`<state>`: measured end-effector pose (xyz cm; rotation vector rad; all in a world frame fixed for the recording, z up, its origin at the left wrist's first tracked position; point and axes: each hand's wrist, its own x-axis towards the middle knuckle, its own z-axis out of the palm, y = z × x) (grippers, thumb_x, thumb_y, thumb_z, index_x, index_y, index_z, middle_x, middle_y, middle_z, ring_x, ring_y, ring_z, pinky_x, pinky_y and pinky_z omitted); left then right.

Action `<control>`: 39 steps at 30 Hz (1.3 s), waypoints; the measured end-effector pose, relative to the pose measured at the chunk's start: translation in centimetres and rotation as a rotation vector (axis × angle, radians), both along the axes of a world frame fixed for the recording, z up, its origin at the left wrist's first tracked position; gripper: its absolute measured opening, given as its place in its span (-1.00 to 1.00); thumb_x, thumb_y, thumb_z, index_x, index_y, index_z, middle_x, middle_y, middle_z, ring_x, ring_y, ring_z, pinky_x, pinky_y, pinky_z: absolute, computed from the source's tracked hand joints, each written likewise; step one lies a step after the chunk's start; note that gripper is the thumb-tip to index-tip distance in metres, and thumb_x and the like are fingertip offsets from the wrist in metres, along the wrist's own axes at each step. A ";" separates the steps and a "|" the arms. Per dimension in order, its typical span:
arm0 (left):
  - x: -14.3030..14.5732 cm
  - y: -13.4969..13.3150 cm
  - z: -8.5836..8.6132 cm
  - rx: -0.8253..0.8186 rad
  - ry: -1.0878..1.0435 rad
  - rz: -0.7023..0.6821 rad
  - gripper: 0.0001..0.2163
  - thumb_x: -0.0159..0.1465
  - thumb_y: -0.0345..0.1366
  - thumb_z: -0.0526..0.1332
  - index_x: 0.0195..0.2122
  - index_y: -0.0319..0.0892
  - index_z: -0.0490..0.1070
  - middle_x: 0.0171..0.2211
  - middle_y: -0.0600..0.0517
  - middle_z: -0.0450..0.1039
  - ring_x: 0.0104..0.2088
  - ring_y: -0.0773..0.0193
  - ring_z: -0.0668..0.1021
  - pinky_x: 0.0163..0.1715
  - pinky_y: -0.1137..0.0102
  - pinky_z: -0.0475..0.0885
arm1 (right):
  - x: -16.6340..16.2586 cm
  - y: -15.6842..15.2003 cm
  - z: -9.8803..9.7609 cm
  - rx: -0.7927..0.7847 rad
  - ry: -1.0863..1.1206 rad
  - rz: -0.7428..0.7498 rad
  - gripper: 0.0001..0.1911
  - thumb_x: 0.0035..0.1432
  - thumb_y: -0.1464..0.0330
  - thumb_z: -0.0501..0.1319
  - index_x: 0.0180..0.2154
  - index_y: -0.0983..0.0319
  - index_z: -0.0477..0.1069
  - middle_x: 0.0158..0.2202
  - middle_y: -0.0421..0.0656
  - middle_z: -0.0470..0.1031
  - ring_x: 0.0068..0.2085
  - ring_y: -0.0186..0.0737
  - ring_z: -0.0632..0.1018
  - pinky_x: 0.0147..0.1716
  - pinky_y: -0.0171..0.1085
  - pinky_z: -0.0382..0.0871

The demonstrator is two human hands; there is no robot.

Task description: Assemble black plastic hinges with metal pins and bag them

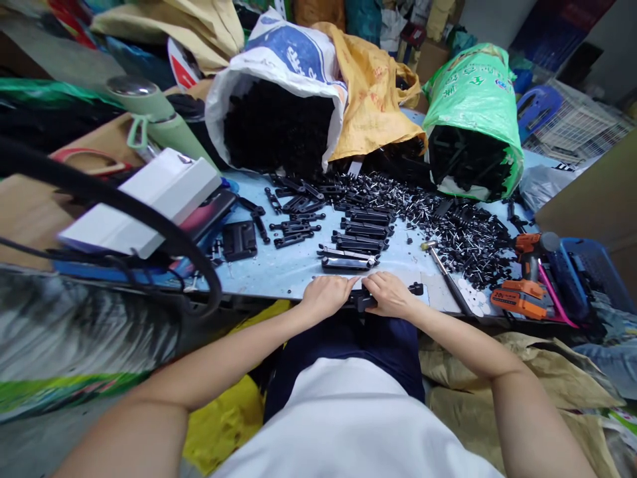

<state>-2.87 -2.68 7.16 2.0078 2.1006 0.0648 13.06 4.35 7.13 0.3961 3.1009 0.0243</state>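
Observation:
Both my hands rest at the near edge of the light blue table (279, 269). My left hand (326, 295) and my right hand (391, 294) are closed together on a black plastic part (365, 300) between them; one end of it sticks out past my right hand. Just beyond my hands lie stacked rows of assembled black parts (355, 242). A heap of small black pieces and rivets (448, 229) spreads to the right of them.
A white sack (279, 73) of black parts, a yellow sack (375, 93) and a green sack (475, 99) stand at the back. An orange cordless drill (527, 275) and a hammer (440, 262) lie right. A white box (149, 199) and green bottle (154, 116) sit left.

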 end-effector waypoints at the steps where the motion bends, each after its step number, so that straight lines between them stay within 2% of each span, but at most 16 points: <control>1: 0.1 0.2 -0.3 0.022 0.004 0.010 -0.45 0.34 -0.12 -0.21 -0.40 -0.31 0.51 -0.44 -0.20 0.53 -0.37 0.02 0.57 -0.46 0.32 0.38 | 0.0 0.0 -0.4 -0.006 0.004 -0.019 -0.60 0.02 0.22 0.22 -0.17 0.36 0.29 -0.29 -0.01 0.39 -0.24 -0.10 0.41 -0.30 -0.20 0.32; 5: 1.1 1.6 -1.7 0.169 0.021 0.034 -0.46 0.35 -0.16 -0.23 -0.41 -0.34 0.48 -0.45 -0.22 0.50 -0.38 0.07 0.55 -0.52 0.37 0.33 | 0.2 0.6 -1.5 -0.016 0.010 -0.149 -0.55 0.04 0.27 0.23 -0.05 0.36 0.26 -0.18 0.05 0.40 -0.16 -0.09 0.42 -0.26 -0.20 0.34; 8: 1.8 2.5 -3.2 0.270 0.033 -0.006 -0.53 0.35 -0.21 -0.19 -0.41 -0.33 0.45 -0.48 -0.20 0.46 -0.37 0.13 0.52 -0.51 0.40 0.31 | 2.2 1.8 -1.5 -0.027 0.076 -0.228 -0.43 0.08 0.17 0.18 0.07 0.31 0.18 -0.01 0.07 0.34 -0.02 -0.05 0.37 -0.08 -0.12 0.28; 10: 1.8 2.4 -4.1 0.341 0.030 -0.078 -0.61 0.34 -0.24 -0.13 -0.37 -0.31 0.44 -0.45 -0.18 0.45 -0.36 0.16 0.49 -0.48 0.40 0.32 | 5.0 2.7 -1.2 0.010 0.149 -0.439 -0.48 0.16 0.13 0.08 0.06 0.30 0.19 0.01 0.09 0.32 0.02 -0.01 0.34 -0.05 -0.07 0.24; 13: 1.1 1.5 -5.2 0.448 0.013 -0.242 -0.73 0.31 -0.34 -0.06 -0.17 -0.28 0.40 -0.32 -0.16 0.45 -0.27 0.16 0.46 -0.35 0.35 0.34 | 9.9 3.5 -1.1 0.095 0.195 -0.976 -0.64 0.23 0.23 -0.02 -0.13 0.37 0.31 -0.16 0.18 0.37 -0.11 0.06 0.38 -0.22 -0.07 0.28; 14: 0.8 1.2 -5.4 0.468 0.009 -0.287 -0.74 0.30 -0.38 -0.05 -0.11 -0.26 0.38 -0.28 -0.16 0.44 -0.25 0.16 0.46 -0.31 0.33 0.33 | 11.2 3.7 -1.1 0.095 0.188 -1.106 -0.67 0.23 0.25 -0.03 -0.22 0.38 0.33 -0.23 0.19 0.37 -0.16 0.06 0.39 -0.27 -0.09 0.27; 16: 0.6 0.9 -5.7 0.477 0.004 -0.337 -0.71 0.28 -0.46 -0.05 -0.05 -0.24 0.35 -0.24 -0.16 0.44 -0.24 0.18 0.46 -0.29 0.33 0.31 | 12.9 3.8 -1.3 0.055 0.170 -1.227 -0.70 0.23 0.27 -0.03 -0.35 0.35 0.33 -0.32 0.17 0.37 -0.24 0.03 0.41 -0.34 -0.14 0.24; 18: 0.9 0.9 -5.7 0.464 0.006 -0.339 -0.69 0.27 -0.50 -0.06 -0.04 -0.22 0.35 -0.22 -0.16 0.44 -0.24 0.19 0.46 -0.31 0.33 0.29 | 13.3 3.7 -1.1 0.024 0.175 -1.241 -0.69 0.24 0.26 -0.06 -0.41 0.31 0.30 -0.37 0.11 0.38 -0.33 -0.07 0.42 -0.40 -0.20 0.23; 20: 1.5 1.1 -5.7 0.445 0.027 -0.317 -0.68 0.27 -0.50 -0.07 -0.04 -0.22 0.36 -0.20 -0.17 0.45 -0.24 0.19 0.46 -0.31 0.32 0.28 | 12.7 3.4 -0.1 -0.062 0.196 -1.235 -0.64 0.26 0.21 -0.11 -0.45 0.26 0.26 -0.46 -0.02 0.37 -0.45 -0.19 0.41 -0.47 -0.27 0.21; 24: 2.3 1.2 -5.7 0.428 0.071 -0.290 -0.66 0.27 -0.50 -0.09 -0.03 -0.20 0.35 -0.18 -0.18 0.45 -0.23 0.17 0.45 -0.32 0.28 0.28 | 10.9 0.5 4.1 -0.515 0.369 -1.095 -0.52 0.25 0.07 -0.24 -0.45 0.21 0.23 -0.67 -0.25 0.25 -0.64 -0.31 0.32 -0.58 -0.34 0.19; 25: 2.3 1.2 -5.8 0.432 0.072 -0.287 -0.66 0.27 -0.49 -0.09 -0.03 -0.20 0.35 -0.18 -0.17 0.45 -0.24 0.17 0.45 -0.32 0.28 0.28 | 10.4 -0.6 5.0 -0.570 0.414 -1.052 -0.51 0.25 0.04 -0.26 -0.42 0.20 0.23 -0.68 -0.26 0.24 -0.65 -0.31 0.31 -0.58 -0.34 0.20; 28: 2.4 1.0 -5.9 0.449 0.065 -0.271 -0.68 0.28 -0.48 -0.08 -0.04 -0.20 0.36 -0.19 -0.16 0.46 -0.26 0.17 0.45 -0.33 0.28 0.27 | 9.3 -4.1 5.8 -0.524 0.352 -0.999 -0.52 0.24 0.04 -0.29 -0.43 0.18 0.19 -0.68 -0.25 0.25 -0.63 -0.28 0.34 -0.55 -0.32 0.20; 32: 2.4 0.9 -5.8 0.455 0.053 -0.263 -0.69 0.28 -0.49 -0.07 -0.05 -0.22 0.36 -0.21 -0.16 0.46 -0.26 0.17 0.46 -0.31 0.27 0.27 | 8.9 -6.3 4.1 -0.483 0.059 -0.949 -0.58 0.24 0.09 -0.24 -0.48 0.16 0.15 -0.63 -0.18 0.33 -0.57 -0.19 0.41 -0.54 -0.30 0.15; 35: 2.2 0.8 -5.6 0.436 0.068 -0.285 -0.67 0.27 -0.50 -0.09 -0.03 -0.21 0.35 -0.18 -0.17 0.45 -0.24 0.16 0.46 -0.29 0.26 0.27 | 10.3 -4.8 3.8 -0.451 0.111 -1.003 -0.58 0.26 0.10 -0.26 -0.43 0.17 0.19 -0.63 -0.19 0.35 -0.55 -0.18 0.44 -0.51 -0.30 0.19; 39: 1.8 1.2 -5.1 0.397 0.073 -0.268 -0.69 0.31 -0.43 -0.10 -0.03 -0.30 0.34 -0.24 -0.19 0.46 -0.27 0.15 0.47 -0.35 0.30 0.27 | 13.1 -0.2 3.8 -0.276 0.108 -1.232 -0.55 0.27 0.15 -0.26 -0.38 0.21 0.27 -0.65 -0.18 0.34 -0.56 -0.18 0.43 -0.46 -0.27 0.23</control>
